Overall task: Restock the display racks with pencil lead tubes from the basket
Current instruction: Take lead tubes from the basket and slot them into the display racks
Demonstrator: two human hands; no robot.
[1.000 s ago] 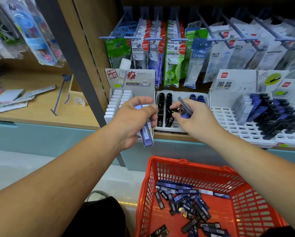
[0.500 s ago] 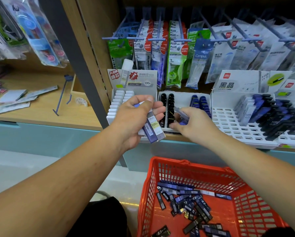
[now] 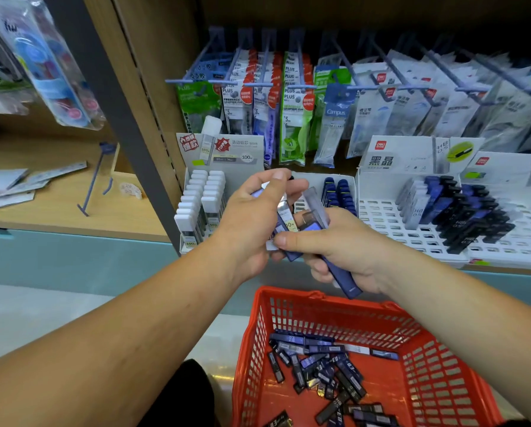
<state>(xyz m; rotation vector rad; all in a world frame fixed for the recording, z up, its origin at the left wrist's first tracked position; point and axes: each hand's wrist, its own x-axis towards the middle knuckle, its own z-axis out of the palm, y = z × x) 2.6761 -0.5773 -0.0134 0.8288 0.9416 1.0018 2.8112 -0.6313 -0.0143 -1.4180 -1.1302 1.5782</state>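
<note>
Several tubes (image 3: 284, 217) sit bunched between both hands at mid-frame. The left hand (image 3: 248, 223) curls round a few with its thumb on top, while the right hand (image 3: 350, 257) grips a blue one in its palm and pinches another in the bunch. Many more lie loose in the basket (image 3: 319, 295) at 6 o'clock, and the racks (image 3: 381, 211) stand at 2 o'clock. The tubes look light, stiff and slick, likely to slide against each other, so pinching a single one mid-length by its flat sides seems safest.
</note>
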